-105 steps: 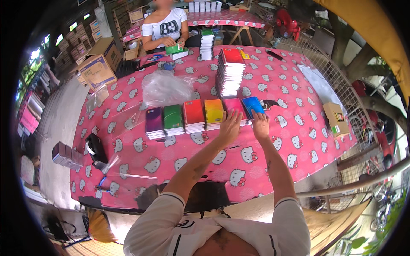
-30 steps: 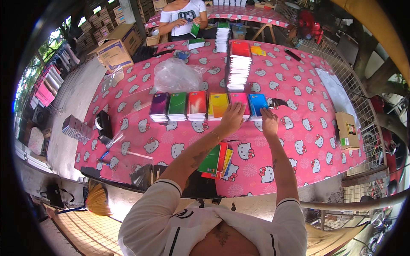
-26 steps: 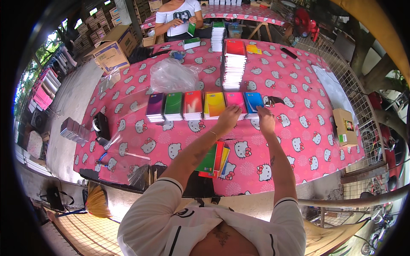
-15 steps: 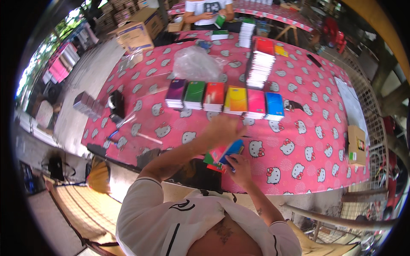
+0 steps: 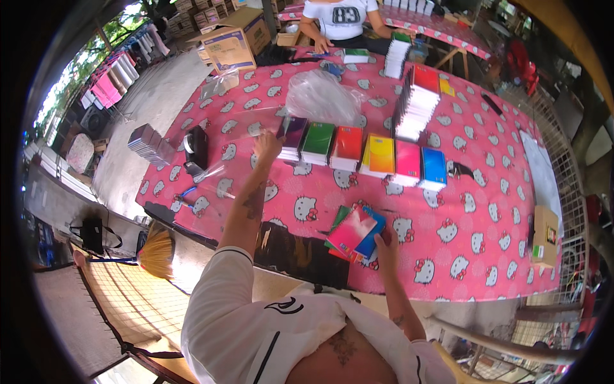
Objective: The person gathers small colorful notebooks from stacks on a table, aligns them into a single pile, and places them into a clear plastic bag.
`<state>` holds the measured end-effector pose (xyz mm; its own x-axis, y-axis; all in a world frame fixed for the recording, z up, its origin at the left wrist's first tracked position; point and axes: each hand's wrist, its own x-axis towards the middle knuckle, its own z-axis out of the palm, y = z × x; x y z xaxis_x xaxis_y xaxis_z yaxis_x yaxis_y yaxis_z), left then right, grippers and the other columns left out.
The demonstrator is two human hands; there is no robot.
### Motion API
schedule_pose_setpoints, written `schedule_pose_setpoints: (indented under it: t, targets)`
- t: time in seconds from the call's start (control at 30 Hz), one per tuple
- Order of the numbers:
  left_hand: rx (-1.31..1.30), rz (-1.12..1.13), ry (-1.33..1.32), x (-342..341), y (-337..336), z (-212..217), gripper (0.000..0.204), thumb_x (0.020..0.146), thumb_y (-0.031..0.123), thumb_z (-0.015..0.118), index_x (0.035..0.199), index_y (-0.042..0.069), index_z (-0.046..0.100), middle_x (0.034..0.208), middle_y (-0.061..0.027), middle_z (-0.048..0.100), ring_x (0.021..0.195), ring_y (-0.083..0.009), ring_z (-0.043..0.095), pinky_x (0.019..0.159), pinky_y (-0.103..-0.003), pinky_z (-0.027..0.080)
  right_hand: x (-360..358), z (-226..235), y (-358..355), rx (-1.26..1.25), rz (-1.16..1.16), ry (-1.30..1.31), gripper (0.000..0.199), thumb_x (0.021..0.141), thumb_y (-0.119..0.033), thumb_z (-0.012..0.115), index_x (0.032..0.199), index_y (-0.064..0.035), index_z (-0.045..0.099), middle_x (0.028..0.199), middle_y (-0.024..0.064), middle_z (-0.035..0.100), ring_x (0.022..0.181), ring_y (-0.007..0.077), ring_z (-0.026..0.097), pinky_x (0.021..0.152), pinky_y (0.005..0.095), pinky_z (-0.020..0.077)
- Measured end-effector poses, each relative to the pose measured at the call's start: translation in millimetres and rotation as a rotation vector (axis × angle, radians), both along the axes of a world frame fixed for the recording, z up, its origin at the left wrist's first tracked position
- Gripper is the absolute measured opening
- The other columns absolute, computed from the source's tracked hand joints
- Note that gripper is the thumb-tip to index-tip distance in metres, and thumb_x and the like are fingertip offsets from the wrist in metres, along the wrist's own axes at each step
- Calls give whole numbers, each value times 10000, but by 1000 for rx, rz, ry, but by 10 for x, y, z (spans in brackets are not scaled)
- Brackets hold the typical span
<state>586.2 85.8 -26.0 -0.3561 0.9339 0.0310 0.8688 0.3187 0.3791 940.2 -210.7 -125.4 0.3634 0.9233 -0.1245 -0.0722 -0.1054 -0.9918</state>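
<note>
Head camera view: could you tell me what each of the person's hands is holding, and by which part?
The right hand grips a fan of coloured notebooks by its near corner. The left hand holds a clear plastic bag by its top edge.

Your left arm stretches far forward and slightly left, elbow nearly straight, with the left hand (image 5: 267, 144) raised and its fingers loosely curled just left of the purple notebook stack (image 5: 293, 136). Your right arm stays bent and much nearer your body than that stack, forearm angled up. The right hand (image 5: 385, 246) has its fingers pressed on the edge of a fanned bundle.
</note>
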Motion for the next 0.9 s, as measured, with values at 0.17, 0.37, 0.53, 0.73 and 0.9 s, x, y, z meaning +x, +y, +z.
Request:
schedule_pose_setpoints:
  t: [0.17, 0.37, 0.53, 0.73, 0.9]
  targets:
    - [439, -162, -12, 54, -227, -15, 397, 838, 267, 742, 1122, 25, 606, 1045, -169, 693, 946, -318, 685, 787, -440, 538, -189, 89, 58, -92, 4, 222, 627, 916, -144, 685, 1443, 16, 387, 1349, 147, 532, 1179, 206, 551, 984, 308, 445]
    - [-110, -1441, -267, 1537, -1435, 986, 261, 730, 173, 753, 974, 98, 700, 867, -90, 684, 829, -263, 689, 748, -394, 539, -138, 631, -122, -358, -77, 229, 744, 899, -571, 588, 1459, -111, 419, 1339, 74, 561, 1242, 179, 492, 968, 399, 373]
    - [441, -1415, 35, 1772, -1888, 87, 498, 810, 206, 705, 1288, 127, 588, 1108, -162, 632, 1042, -344, 624, 921, -385, 495, -102, 474, -74, -368, 50, 302, 674, 882, -613, 598, 1332, -116, 519, 1274, 57, 575, 1185, 160, 524, 920, 355, 390]
    - [-116, -431, -701, 1200, -2368, -826, 593, 862, 160, 659, 1399, 34, 441, 1343, -258, 462, 1232, -393, 506, 1002, -465, 435, -654, 390, 190, -291, -25, 269, 533, 829, -343, 796, 1165, -11, 547, 1057, 75, 594, 992, 181, 619, 754, 316, 540]
    - [-307, -810, -1127, 310, -2496, -771, 737, 848, 230, 704, 1469, 56, 348, 1447, -260, 428, 1244, -352, 541, 1040, -473, 426, -875, 544, 68, -161, 155, 509, 627, 799, -156, 821, 1255, 7, 423, 1042, 128, 632, 883, 245, 678, 817, 380, 587]
